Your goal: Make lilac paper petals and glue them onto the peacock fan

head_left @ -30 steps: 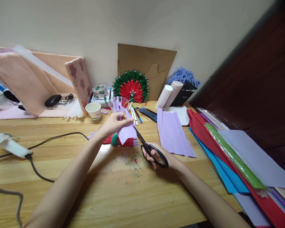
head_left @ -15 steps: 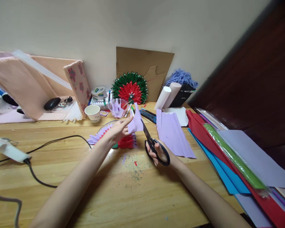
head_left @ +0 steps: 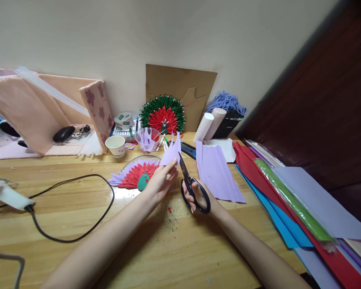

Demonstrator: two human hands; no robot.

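Observation:
My left hand (head_left: pixel 162 178) is closed on a small piece of purple crepe paper (head_left: pixel 170 154), held up at the middle of the table. In my right hand (head_left: pixel 198 194) are black-handled scissors (head_left: pixel 185 168), their blades pointing up beside the paper's right edge. The blades look nearly closed. Behind my left hand lies a fan-shaped paper peacock (head_left: pixel 135 174) with red and purple petals and a green body, partly covered by the hand. A larger purple crepe sheet (head_left: pixel 218 170) lies flat to the right of the scissors.
A clear bowl (head_left: pixel 147 140) with purple scraps and a paper cup (head_left: pixel 116 146) stand at the back. A green and red peacock (head_left: pixel 164 116) leans on cardboard (head_left: pixel 195 80). A glue gun (head_left: pixel 9 194) with its cord lies left; coloured sheets (head_left: pixel 276 200) are stacked right.
My left hand has moved right and down, turning the purple piece beside the scissors. More of the red and purple peacock shows now. The scissors have shifted slightly left in view.

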